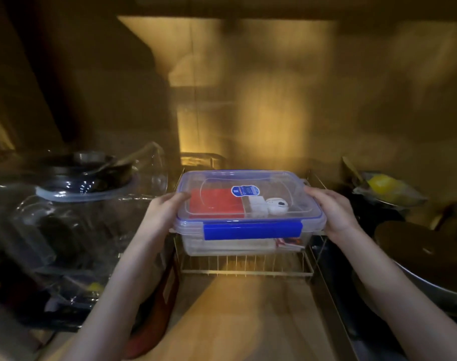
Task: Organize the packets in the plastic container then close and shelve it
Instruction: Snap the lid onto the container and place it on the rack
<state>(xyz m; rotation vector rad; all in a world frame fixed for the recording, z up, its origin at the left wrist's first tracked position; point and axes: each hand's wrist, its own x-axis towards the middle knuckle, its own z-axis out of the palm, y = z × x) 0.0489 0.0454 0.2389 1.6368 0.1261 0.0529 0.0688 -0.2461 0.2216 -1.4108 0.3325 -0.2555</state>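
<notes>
While both hands carry it, these are the particulars:

Grip: the left hand (161,212) and right hand (331,213) clamp the short ends of the plastic container (248,217), thumbs on the rim, the other fingers hidden beneath — a two-sided hold that keeps it level.
Lid: the clear lid (248,194) lies flat, and the blue latch (253,230) between the hands, on the near side, looks folded down, so closing seems done.
Contents: below the lid, between the two grips, a red packet (214,204) and paler packets (256,205) lie flat.
Place: the container sits on or just above the wire rack (245,269) — contact cannot be told.
Beyond the left hand: glass bowls (86,183).
Beyond the right hand: a pot lid (420,246).
</notes>
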